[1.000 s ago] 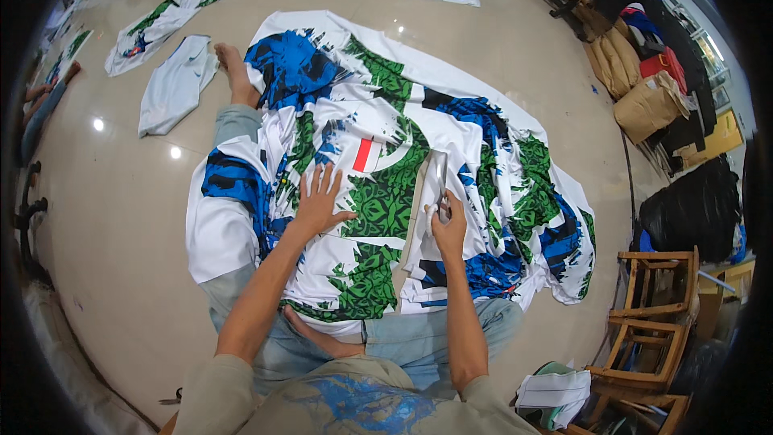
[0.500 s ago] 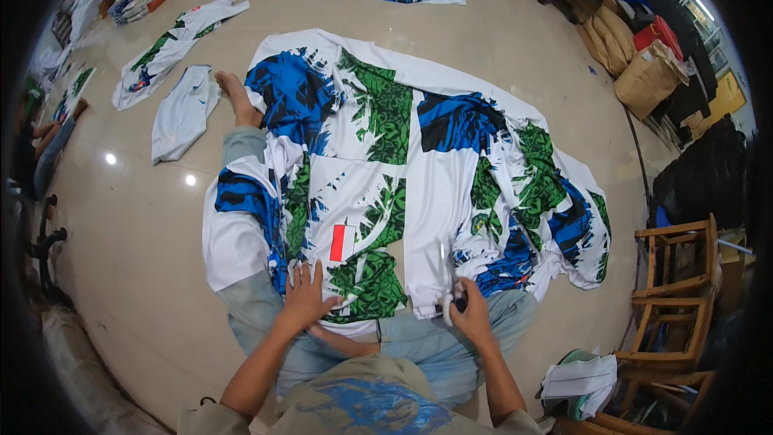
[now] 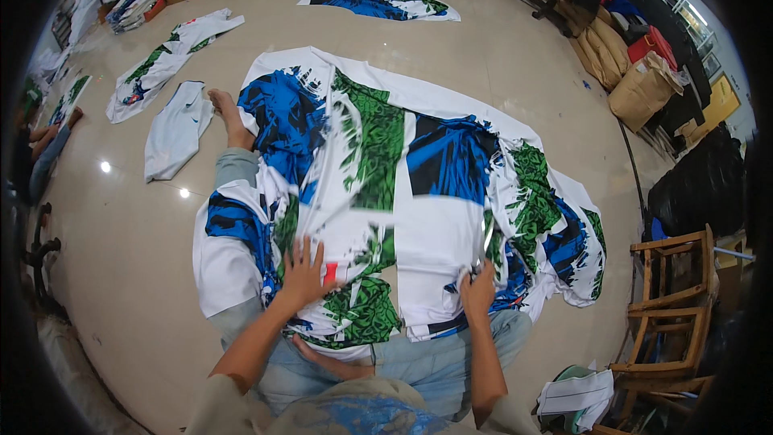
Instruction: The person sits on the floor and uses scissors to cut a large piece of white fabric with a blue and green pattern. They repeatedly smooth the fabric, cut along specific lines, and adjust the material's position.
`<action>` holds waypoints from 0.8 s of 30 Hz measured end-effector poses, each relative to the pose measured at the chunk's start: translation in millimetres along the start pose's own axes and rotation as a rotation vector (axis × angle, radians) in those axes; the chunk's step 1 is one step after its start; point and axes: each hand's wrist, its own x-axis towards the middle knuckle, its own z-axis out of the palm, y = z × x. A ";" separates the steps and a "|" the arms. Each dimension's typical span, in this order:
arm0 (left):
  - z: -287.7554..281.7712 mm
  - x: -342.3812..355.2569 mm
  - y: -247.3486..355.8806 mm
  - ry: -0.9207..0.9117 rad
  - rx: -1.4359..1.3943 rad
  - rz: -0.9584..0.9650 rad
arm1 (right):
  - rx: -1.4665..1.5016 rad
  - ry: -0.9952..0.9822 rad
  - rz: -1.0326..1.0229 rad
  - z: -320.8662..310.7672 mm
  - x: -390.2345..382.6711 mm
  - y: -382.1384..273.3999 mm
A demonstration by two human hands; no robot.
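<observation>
Printed fabric (image 3: 435,229) lies in front of you, spread over glossy floor (image 3: 121,258) and your jeans (image 3: 447,358). Likely risk: bunched folds beside the scissors (image 3: 487,235) could slip between the blades and get nicked if the cloth shifts; slack near your palm could skew an edge. Material looks thin, smooth, drapey: white ground, jagged blue-black and green patterned blocks, straight-edged panels mid-pile, crumples at right. Hands: left hand (image 3: 303,278) flat, fingers spread on cloth, gripping nothing; right hand (image 3: 477,288) closed round the slim metal scissors, tips away from you; blade gap blurred, can't tell. Red patch (image 3: 330,272) beside left fingers, smeared.
</observation>
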 end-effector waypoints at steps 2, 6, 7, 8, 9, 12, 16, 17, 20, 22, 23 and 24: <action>-22.3 -34.4 14.4 -0.238 -0.042 -0.050 | -0.034 -0.013 0.105 -20.1 -19.6 11.7; -94.2 4.9 27.9 -0.434 -0.043 0.024 | 0.022 0.189 -0.029 -34.7 -26.7 -8.1; -106.7 26.4 25.8 -0.371 -0.036 0.086 | 0.039 0.225 -0.058 -38.0 -17.9 -30.4; -103.0 52.2 21.9 -0.068 0.014 0.229 | 0.118 0.228 -0.128 -32.3 0.4 -35.3; -98.0 88.7 16.6 0.060 -0.013 0.310 | 0.196 0.229 -0.202 -20.0 22.1 -36.0; -87.5 195.3 14.7 -0.027 -0.014 0.154 | 0.339 0.219 -0.409 19.1 99.2 -56.5; -63.5 319.8 -34.8 -0.079 0.034 -0.047 | 0.071 0.250 -0.513 79.0 212.8 -31.4; -68.1 346.9 -32.9 -0.055 0.005 -0.083 | 0.069 0.253 -0.471 81.8 233.0 -32.4; -82.5 414.2 -59.0 0.067 0.049 -0.049 | 0.112 0.244 -0.507 90.5 296.8 -59.4; -86.0 434.8 -68.5 0.185 0.085 -0.083 | 0.130 0.195 -0.536 95.4 328.4 -74.9; -82.6 434.9 -65.5 0.235 0.078 -0.060 | 0.146 0.215 -0.535 95.3 332.5 -78.3; -78.3 430.2 -54.3 0.276 0.070 -0.039 | 0.184 0.245 -0.520 96.3 324.3 -78.2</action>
